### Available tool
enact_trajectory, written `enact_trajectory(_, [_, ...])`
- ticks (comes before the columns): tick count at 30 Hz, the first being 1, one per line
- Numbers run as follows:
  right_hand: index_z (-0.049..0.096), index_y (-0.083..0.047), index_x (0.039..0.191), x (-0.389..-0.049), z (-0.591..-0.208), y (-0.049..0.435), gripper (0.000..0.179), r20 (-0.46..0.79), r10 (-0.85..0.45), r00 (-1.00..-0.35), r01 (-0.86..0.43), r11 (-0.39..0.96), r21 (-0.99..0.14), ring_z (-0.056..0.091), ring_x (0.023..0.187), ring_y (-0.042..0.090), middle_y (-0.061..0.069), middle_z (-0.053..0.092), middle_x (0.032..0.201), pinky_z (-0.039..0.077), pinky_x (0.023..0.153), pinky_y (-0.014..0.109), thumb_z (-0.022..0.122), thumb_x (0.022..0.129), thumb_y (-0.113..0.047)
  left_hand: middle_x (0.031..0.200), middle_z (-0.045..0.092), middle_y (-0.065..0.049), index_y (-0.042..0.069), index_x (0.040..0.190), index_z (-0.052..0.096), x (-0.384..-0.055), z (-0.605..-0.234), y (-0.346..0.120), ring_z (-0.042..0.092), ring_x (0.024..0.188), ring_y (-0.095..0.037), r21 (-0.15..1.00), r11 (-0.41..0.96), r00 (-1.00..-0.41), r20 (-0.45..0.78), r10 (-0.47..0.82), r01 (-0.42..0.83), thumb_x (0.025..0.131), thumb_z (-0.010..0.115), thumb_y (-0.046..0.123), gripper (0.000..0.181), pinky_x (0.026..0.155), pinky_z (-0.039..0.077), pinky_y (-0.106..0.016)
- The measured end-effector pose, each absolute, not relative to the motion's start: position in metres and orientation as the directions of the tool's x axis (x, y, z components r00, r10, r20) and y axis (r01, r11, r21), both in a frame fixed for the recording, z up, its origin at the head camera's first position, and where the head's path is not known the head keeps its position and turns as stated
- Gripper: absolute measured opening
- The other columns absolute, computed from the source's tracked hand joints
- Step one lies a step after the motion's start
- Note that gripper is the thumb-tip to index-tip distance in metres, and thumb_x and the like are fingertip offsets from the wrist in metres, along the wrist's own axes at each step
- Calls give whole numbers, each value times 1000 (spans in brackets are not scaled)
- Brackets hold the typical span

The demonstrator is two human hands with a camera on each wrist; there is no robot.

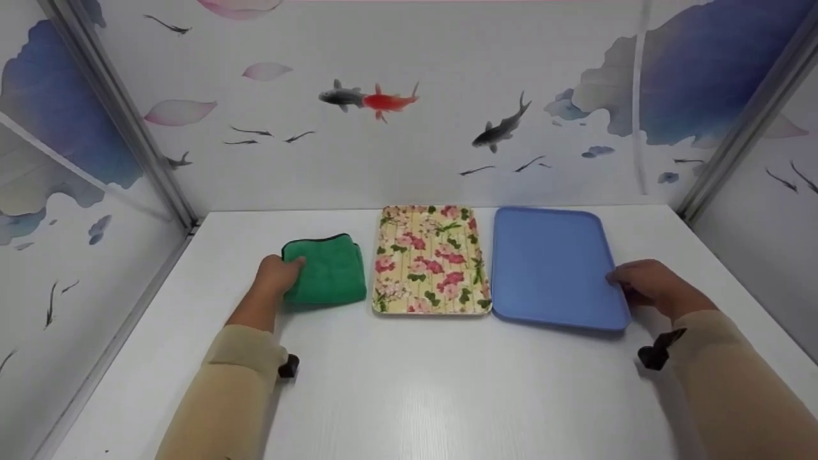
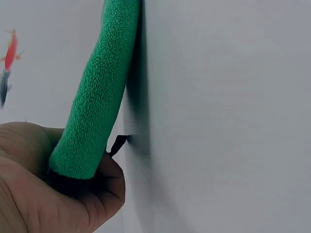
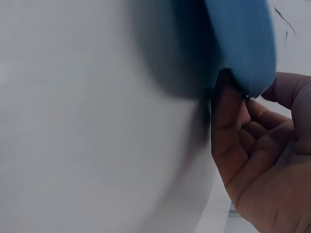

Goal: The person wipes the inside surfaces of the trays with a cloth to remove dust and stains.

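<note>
A folded green towel (image 1: 326,271) with a dark edge lies at the left of the table, and my left hand (image 1: 278,275) grips its left side, thumb on top. In the left wrist view the fingers curl beneath the towel's (image 2: 99,92) end. At the right, a blue rectangular tray (image 1: 553,265) has its right rim pinched by my right hand (image 1: 648,284). The right wrist view shows the thumb above the tray's (image 3: 248,43) edge and fingers under it, with a shadow beneath. Between towel and tray lies a floral tray (image 1: 431,262), its right side close against the blue one.
The white table (image 1: 409,383) backs onto a white wall (image 1: 434,51) printed with fish and petals. Similar panels with metal corner posts (image 1: 121,108) rise at left and right. Dark wrist camera mounts (image 1: 655,358) stick out from the sleeves.
</note>
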State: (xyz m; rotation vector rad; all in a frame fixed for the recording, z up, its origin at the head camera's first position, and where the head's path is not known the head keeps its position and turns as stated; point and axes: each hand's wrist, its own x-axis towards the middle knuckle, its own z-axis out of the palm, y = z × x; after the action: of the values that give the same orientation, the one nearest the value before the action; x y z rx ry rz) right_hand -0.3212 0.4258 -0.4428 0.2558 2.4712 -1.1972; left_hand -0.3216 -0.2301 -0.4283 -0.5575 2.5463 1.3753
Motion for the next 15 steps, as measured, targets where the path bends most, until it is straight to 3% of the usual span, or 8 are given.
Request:
enact_trajectory(6, [34,7,155,-317,-449,433,78,-449,-51,-892,375,472,-798,61,104,7,-4,60,119,54,90,22,66,101,-39,169,24,-26,-6,163,15,-317,-428,-233,26,157,-38,833,320,-892,-406,-199,-451,110,46,35,74,128,27,-50])
enact_trajectory(8, [37,4,154,-316,-452,434,75,-452,-64,-890,394,393,-831,62,102,6,-9,63,113,54,90,22,68,100,-38,170,24,-23,-2,164,16,-317,-428,-234,27,157,-36,850,258,-887,-420,-192,-459,109,49,36,74,128,27,-49])
enact_trajectory(12, [64,-14,127,-314,-457,437,31,-441,-106,-891,413,209,-886,65,99,4,-15,69,103,54,90,21,68,101,-30,171,25,-17,4,165,24,-318,-425,-235,28,156,-32,868,158,-877,-439,-195,-470,106,54,36,74,128,27,-47])
enact_trajectory(14, [70,-22,108,-313,-459,437,8,-437,-125,-891,423,122,-898,68,96,5,-13,73,100,55,88,21,66,102,-26,171,27,-15,5,164,27,-319,-425,-234,31,153,-29,877,92,-873,-450,-190,-472,104,55,36,73,127,29,-45])
enact_trajectory(15, [72,-24,101,-313,-460,437,7,-437,-131,-890,429,84,-899,69,95,4,-13,74,99,56,87,21,65,102,-24,170,28,-15,5,164,27,-319,-425,-233,33,151,-28,880,57,-871,-455,-185,-472,104,56,36,74,126,31,-43])
